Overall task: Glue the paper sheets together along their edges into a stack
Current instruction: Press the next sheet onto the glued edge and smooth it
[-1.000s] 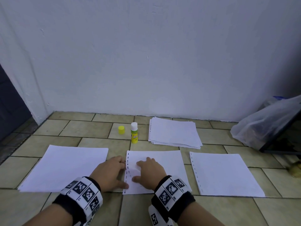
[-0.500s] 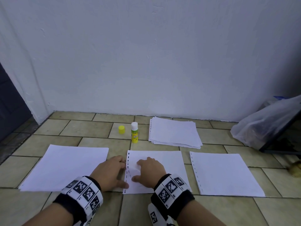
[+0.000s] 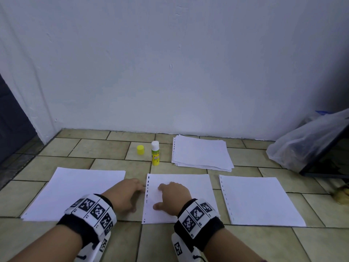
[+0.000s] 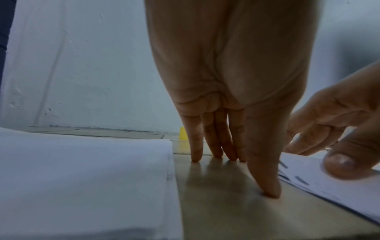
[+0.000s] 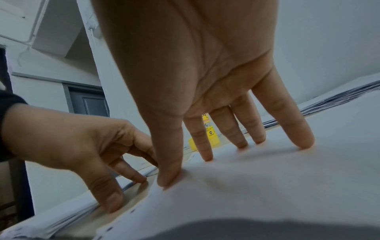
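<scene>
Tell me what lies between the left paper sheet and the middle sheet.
Between the left paper sheet and the middle sheet runs a strip of tiled floor; the left hand rests fingertips on it. The head and left wrist views show this.

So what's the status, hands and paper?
Right hand open, fingertips pressing middle sheet. Left hand open, fingertips on floor beside it. Glue stick uncapped, untouched. Nothing in the way.

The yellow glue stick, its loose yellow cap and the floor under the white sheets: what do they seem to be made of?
The yellow glue stick with the white top looks like smooth plastic, slightly glossy, with a printed label. The small loose yellow cap seems the same plastic, uniform in colour. The beige tiled floor looks like glazed ceramic: dark grout lines, and in the left wrist view it mirrors the fingers faintly.
</scene>
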{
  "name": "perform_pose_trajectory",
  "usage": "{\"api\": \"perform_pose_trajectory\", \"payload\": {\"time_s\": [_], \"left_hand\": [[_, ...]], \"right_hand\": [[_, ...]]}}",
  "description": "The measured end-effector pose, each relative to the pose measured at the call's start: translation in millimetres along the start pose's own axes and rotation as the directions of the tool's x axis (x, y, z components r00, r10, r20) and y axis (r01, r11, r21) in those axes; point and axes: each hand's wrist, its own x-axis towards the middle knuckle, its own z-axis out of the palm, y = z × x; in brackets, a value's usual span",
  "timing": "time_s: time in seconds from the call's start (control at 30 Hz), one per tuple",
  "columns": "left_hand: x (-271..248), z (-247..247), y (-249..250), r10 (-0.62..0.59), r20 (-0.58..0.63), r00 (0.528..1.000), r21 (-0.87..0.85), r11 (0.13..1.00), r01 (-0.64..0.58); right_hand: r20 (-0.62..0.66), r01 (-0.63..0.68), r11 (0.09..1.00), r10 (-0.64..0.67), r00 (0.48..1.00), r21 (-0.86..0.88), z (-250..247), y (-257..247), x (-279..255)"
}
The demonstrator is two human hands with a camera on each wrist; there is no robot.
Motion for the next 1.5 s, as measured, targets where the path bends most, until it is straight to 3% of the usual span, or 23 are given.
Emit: {"api": "perform_pose_trajectory", "payload": {"time_s": [0.2, 0.3, 0.53, 0.77, 0.87, 0.97, 1.1, 1.37, 1.5], "left_hand": [[1.7, -4.2, 5.7, -0.026, -0.093, 0.995, -0.111, 0.994, 0.015], [4.1, -5.5, 9.8, -0.014, -0.054, 0.998, -0.136, 0.991, 0.007], [6.0, -4.5, 33.2, -0.096, 0.038, 0.995, 0.162, 0.983, 0.088], [4.5, -3.7, 39.5, -0.126, 0.019, 0.992, 0.242, 0.963, 0.118], [3.7, -3.2, 41.0, -0.121, 0.004, 0.993, 0.286, 0.951, 0.115], [5.3, -4.1, 42.6, -0.126, 0.008, 0.992, 0.312, 0.943, 0.117], [3.4, -2.7, 42.6, -0.121, -0.012, 0.993, 0.31, 0.943, 0.119], [4.5, -5.3, 39.6, -0.136, 0.041, 0.99, 0.315, 0.942, 0.116], [4.3, -4.5, 39.0, -0.125, 0.042, 0.991, 0.319, 0.942, 0.105]], "right_hand": [[-0.009, -0.007, 0.999, 0.006, 1.0, -0.034, 2.9, -3.8, 0.2], [-0.03, -0.004, 0.998, 0.003, 1.0, -0.056, 4.1, -5.0, 0.3], [-0.057, -0.025, 0.997, 0.021, 0.998, -0.076, 9.6, -5.6, 1.7], [-0.014, -0.034, 0.999, 0.034, 0.999, 0.034, 6.6, -1.7, 4.8], [-0.022, -0.071, 0.997, 0.071, 0.997, 0.003, 5.7, -7.1, 8.4], [-0.045, 0.007, 0.999, -0.009, 0.999, -0.05, 10.0, -11.8, 15.3], [0.076, 0.125, 0.992, -0.124, 0.989, -0.011, 5.4, 2.3, 20.4], [0.043, -0.176, 0.984, 0.175, 0.984, 0.032, -9.3, 69.7, -1.7], [0.012, -0.218, 0.976, 0.217, 0.976, 0.026, -12.0, 74.7, -6.7]]}}
